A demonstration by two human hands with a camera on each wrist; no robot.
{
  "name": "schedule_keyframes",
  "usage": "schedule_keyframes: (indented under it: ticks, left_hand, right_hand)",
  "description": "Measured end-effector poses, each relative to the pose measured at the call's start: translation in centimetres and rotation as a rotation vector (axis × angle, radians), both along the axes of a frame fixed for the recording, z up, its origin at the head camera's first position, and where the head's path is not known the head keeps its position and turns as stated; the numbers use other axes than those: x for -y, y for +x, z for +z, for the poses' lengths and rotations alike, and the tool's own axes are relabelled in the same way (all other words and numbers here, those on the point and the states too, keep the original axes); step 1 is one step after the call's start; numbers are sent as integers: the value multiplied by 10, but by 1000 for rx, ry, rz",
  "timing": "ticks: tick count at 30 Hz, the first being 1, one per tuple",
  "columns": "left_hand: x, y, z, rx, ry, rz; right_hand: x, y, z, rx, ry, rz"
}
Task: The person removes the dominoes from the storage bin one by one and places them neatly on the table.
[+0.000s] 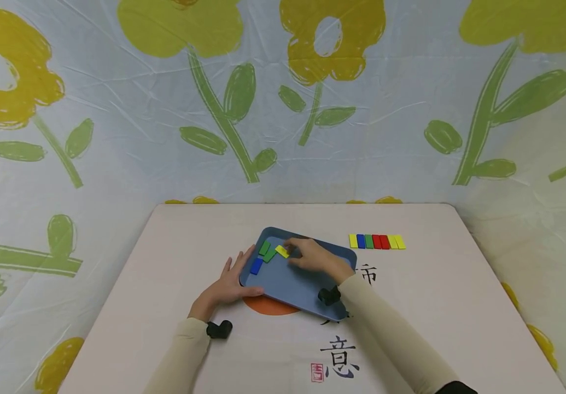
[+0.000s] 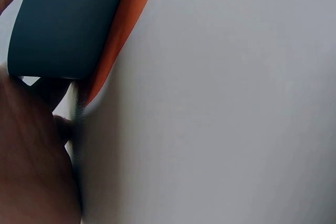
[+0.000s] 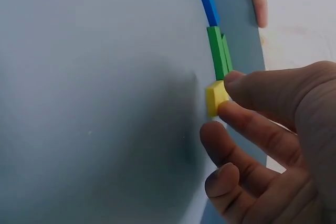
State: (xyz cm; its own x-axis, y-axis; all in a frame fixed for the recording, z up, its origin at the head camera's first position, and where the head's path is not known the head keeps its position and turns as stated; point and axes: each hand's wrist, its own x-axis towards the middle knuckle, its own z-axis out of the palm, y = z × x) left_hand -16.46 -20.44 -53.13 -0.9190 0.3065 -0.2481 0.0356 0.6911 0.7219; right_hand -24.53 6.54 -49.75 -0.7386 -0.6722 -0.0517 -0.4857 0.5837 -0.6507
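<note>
A blue-grey tray (image 1: 287, 284) lies askew on the table. My left hand (image 1: 227, 287) rests against its left corner, fingers straight and spread along the side, thumb along the near rim. Inside the tray, my right hand (image 1: 315, 256) pinches a yellow block (image 3: 212, 99) between thumb and index finger, its other fingers loosely bent. Just left of that block are two green blocks (image 1: 269, 255) set close together, with a blue block (image 1: 256, 266) nearer the left rim. In the left wrist view, the tray's dark corner (image 2: 63, 30) sits against the palm.
Beyond the tray to the right, a row of several yellow, blue, green and red blocks (image 1: 377, 241) lies side by side on the table (image 1: 435, 306). An orange printed shape (image 1: 270, 306) and black characters (image 1: 339, 358) mark the tabletop. A flowered cloth (image 1: 361, 137) hangs behind.
</note>
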Motion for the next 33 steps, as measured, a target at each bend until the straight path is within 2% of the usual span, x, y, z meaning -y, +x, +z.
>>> schedule_keyframes:
  ticks: [10, 15, 21, 26, 33]
  left_hand:
    - [2, 0, 0, 3, 14, 17]
    - [2, 0, -1, 7, 17, 22]
    - [1, 0, -1, 8, 13, 16]
    - [0, 1, 1, 17, 20, 17]
    - [0, 1, 0, 10, 19, 11]
  right_hand:
    - [-7, 11, 5, 45, 31, 28]
    - [-7, 8, 3, 20, 42, 4]
    - [-5, 1, -7, 2, 92, -13]
    - [-4, -2, -14, 19, 101, -22]
    - [-1, -2, -13, 62, 102, -27]
